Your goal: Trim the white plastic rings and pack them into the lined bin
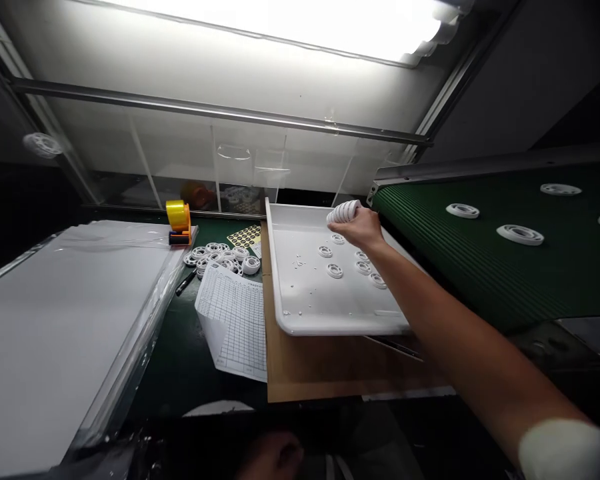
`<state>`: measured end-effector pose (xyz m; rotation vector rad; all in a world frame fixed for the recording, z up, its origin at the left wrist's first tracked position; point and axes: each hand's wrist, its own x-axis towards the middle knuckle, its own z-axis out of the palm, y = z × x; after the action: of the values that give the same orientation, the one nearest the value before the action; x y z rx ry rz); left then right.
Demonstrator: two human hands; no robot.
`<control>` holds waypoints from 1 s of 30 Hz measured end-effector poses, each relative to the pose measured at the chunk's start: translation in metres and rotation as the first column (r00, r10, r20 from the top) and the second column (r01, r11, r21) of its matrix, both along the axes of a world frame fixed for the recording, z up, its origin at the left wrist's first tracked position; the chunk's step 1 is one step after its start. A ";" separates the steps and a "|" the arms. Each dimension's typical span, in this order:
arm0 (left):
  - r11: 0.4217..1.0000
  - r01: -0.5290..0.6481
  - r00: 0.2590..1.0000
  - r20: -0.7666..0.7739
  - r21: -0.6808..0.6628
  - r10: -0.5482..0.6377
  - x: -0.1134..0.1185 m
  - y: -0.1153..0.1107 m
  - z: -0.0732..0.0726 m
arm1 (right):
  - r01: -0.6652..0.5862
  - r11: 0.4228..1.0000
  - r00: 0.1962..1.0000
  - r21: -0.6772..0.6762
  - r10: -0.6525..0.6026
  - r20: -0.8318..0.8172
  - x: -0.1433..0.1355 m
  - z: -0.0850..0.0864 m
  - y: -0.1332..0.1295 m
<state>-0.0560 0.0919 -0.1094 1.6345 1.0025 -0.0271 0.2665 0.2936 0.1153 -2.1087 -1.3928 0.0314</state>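
The single head view looks forward and down; the tray (340, 300) lies near

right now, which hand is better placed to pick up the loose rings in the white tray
Probably the right hand: it is over the white tray, with loose rings close by. It grips a stack of rings, though, which could hamper picking up more. No left hand shows over the tray.

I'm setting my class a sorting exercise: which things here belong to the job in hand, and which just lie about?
Likely job: white ring stack in the right grip, loose rings, white tray, green belt.
Apparently lying about: tape dispenser, black marker, sticker sheet, printed form.
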 end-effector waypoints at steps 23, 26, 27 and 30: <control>0.791 -0.274 0.565 0.575 -0.546 0.592 0.055 -0.064 0.163 | -0.577 0.638 0.079 0.509 0.665 -0.743 -0.068 -0.101 -0.287; 0.781 -0.270 0.546 0.579 -0.562 0.605 0.069 -0.065 0.166 | -0.555 0.673 -0.002 0.489 0.586 -0.810 -0.059 -0.106 -0.291; 0.785 -0.272 0.549 0.580 -0.557 0.602 0.073 -0.065 0.167 | -0.548 0.683 -0.015 0.483 0.569 -0.822 -0.056 -0.108 -0.293; 0.814 -0.302 0.588 0.575 -0.497 0.569 0.081 -0.066 0.169 | -0.512 0.700 -0.055 0.498 0.553 -0.832 -0.052 -0.114 -0.296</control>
<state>0.0254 0.0260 0.0591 0.8737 0.7050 0.6944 0.2150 -0.0021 0.0016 -0.7872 -1.1499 1.4389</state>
